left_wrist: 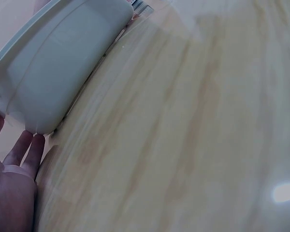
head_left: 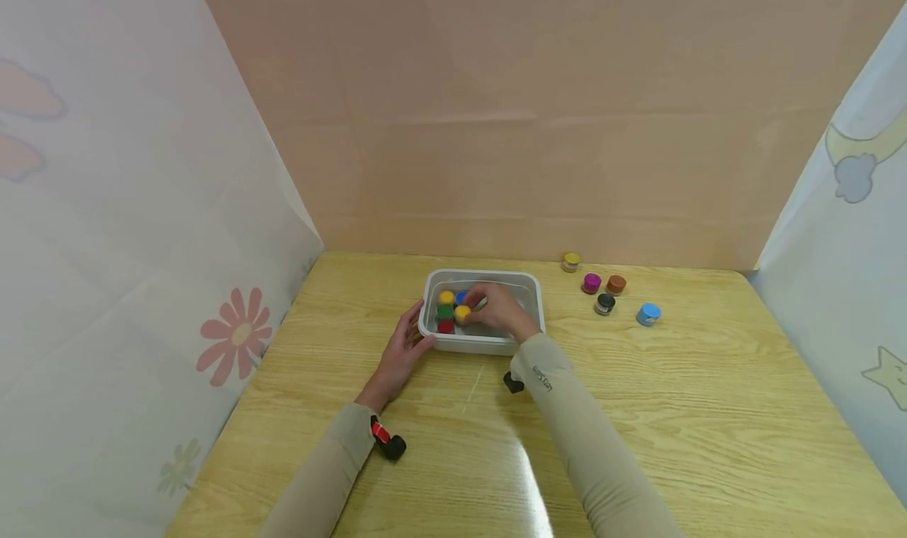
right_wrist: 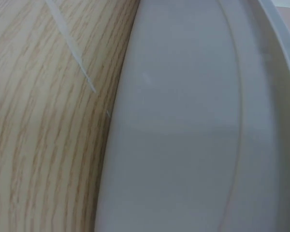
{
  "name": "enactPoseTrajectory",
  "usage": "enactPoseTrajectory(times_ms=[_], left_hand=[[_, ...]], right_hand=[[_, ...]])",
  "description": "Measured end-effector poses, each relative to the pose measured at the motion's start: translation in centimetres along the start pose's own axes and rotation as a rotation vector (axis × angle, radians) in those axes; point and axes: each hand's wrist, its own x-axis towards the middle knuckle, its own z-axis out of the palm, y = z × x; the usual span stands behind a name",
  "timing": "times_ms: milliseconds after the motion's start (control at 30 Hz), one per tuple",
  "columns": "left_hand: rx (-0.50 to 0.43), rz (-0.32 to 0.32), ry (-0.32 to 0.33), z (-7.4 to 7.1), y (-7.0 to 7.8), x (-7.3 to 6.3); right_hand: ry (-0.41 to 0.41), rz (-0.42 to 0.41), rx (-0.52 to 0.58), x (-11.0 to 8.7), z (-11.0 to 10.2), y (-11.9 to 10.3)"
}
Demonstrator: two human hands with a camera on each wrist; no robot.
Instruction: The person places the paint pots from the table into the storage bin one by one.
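Note:
A white plastic tub (head_left: 489, 347) stands on the table, holding several small paint pots with coloured lids. Inside it, my right hand (head_left: 499, 308) pinches a yellow-lidded paint pot (head_left: 462, 313) between thumb and fingers. Around that pot are another yellow-lidded pot (head_left: 446, 297), a green-lidded pot (head_left: 445, 312), a red-lidded pot (head_left: 445, 327) and a partly hidden blue-lidded pot (head_left: 460, 296). My left hand (head_left: 400, 357) rests at the tub's left end, its fairly straight fingers touching the wall. The right wrist view shows only the tub's outer wall (right_wrist: 183, 121) and table, no hand.
Right of the tub stand more pots: yellow-lidded (head_left: 571, 262), purple-lidded (head_left: 591, 283), brown-lidded (head_left: 616, 285), black-lidded (head_left: 605, 304) and light-blue-lidded (head_left: 649, 314). A brown backdrop (head_left: 496, 168) rises behind the wooden table (head_left: 708, 412). Patterned sheets hang at both sides.

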Motion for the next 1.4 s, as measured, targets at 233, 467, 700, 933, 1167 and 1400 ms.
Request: enactPoseTrajectory(times_ms=[233, 467, 700, 933, 1167, 1400], left_hand=[[-0.002, 0.008, -0.003, -0.1, 0.0, 0.1], [-0.001, 0.001, -0.01, -0.1, 0.0, 0.1], [0.002, -0.01, -0.015, -0.3, -0.1, 0.0], [0.011, 0.001, -0.001, -0.6, -0.5, 0.4], [0.02, -0.004, 0.008, -0.9, -0.6, 0.3], [0.007, 0.005, 0.001, -1.0, -0.6, 0.4]], right_hand=[[0.007, -0.029, 0.018, -0.4, -0.9, 0.2], [0.056, -0.02, 0.046, -1.6, -3.4, 0.8], [0.187, -0.034, 0.059, -3.6, -5.9, 2.8], [0.443, -0.027, 0.105, -5.5, -8.5, 6.2], [0.554, 0.087, 0.122, -7.5, -10.0, 9.8], [0.566, 0.173, 0.137, -8.6, -10.3, 12.4]])
